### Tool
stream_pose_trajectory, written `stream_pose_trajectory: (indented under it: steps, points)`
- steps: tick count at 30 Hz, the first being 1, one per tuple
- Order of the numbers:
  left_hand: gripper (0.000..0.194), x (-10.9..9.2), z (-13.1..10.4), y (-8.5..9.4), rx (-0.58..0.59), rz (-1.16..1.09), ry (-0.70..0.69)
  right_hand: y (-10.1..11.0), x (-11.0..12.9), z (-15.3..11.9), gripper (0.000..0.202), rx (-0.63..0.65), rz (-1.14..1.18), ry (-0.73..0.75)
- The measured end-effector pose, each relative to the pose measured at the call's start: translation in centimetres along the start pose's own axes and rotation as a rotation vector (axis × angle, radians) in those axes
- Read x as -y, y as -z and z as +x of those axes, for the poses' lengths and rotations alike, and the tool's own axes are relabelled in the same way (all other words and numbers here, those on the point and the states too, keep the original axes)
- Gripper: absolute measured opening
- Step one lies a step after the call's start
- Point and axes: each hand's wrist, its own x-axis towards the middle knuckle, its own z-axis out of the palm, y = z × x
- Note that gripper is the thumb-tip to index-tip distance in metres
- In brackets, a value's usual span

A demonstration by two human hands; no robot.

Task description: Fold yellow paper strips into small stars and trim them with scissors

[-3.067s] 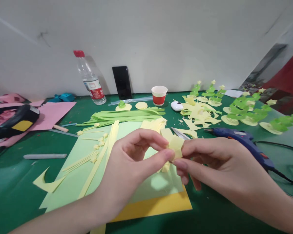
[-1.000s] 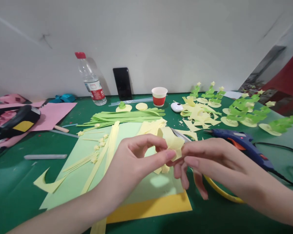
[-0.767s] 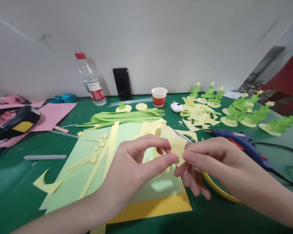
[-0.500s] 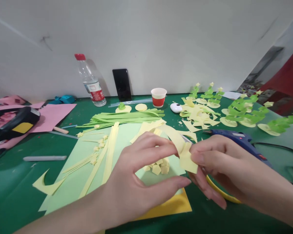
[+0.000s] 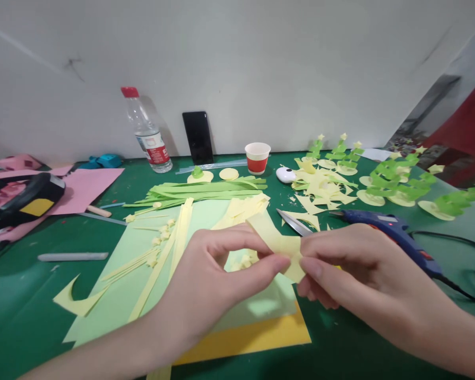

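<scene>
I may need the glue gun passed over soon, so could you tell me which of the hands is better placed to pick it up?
Probably the right hand: the glue gun lies just beyond it on the right, while the left hand is farther off. Both pinch the yellow paper strip.

Craft workshop: glue gun (image 5: 396,232), paper scraps (image 5: 324,187), green work table (image 5: 19,306).

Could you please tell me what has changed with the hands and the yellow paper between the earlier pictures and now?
The yellow paper strip, folded into a small knot three seconds ago, now lies flatter and longer between the hands. The left hand and right hand still pinch it, a little lower. The scissors, hidden before, now show. The glue gun, cup and bottle have stayed put.
</scene>
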Motion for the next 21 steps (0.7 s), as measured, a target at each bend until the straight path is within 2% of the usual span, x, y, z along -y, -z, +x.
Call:
stream_pose_trajectory:
  steps: [8, 15, 21]
  points:
    - [0.012, 0.30, 0.24, -0.02, -0.015, -0.020, 0.030, -0.03, -0.23, 0.05, 0.031, -0.021, 0.030, 0.047]
    - [0.012, 0.18, 0.23, -0.05, -0.043, -0.020, -0.031, 0.09, 0.41, 0.77, 0.027, 0.040, 0.124, -0.112]
    - [0.015, 0.29, 0.12, -0.17, -0.043, 0.049, -0.097, 0.35, -0.14, 0.66, 0.026, 0.204, 0.450, -0.400]
